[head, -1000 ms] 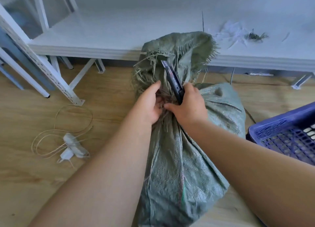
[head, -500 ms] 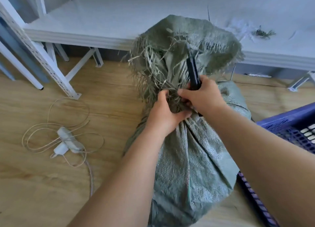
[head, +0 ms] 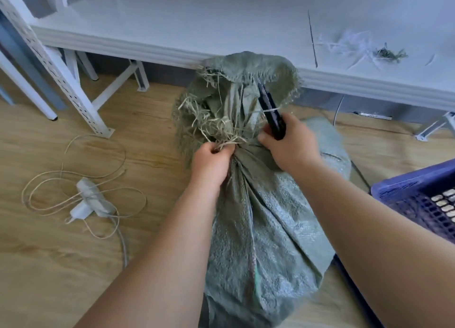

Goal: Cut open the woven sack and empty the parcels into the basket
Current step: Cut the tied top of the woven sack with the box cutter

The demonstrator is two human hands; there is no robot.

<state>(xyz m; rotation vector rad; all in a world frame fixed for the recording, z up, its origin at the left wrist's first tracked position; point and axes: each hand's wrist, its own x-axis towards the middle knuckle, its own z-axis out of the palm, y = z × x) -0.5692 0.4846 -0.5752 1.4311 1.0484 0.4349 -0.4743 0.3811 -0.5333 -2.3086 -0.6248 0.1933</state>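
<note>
The woven sack point(head: 258, 216) stands tied on the floor beside the basket point(head: 416, 189). Left hand point(head: 211, 162) pinches the neck's tie; right hand point(head: 290, 145) grips a black cutter point(head: 270, 113). Cutting the tie likely comes next.

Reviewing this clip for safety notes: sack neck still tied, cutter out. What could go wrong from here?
1. The left hand pinches the frayed strands at the tied neck of the green woven sack, close beside the black utility cutter in the right hand; a slip could cut fingers.
2. Parcels could spill onto the floor: the purple plastic basket stands apart, to the right.
3. A cut into the sack body might nick parcels inside, which are hidden.
</note>
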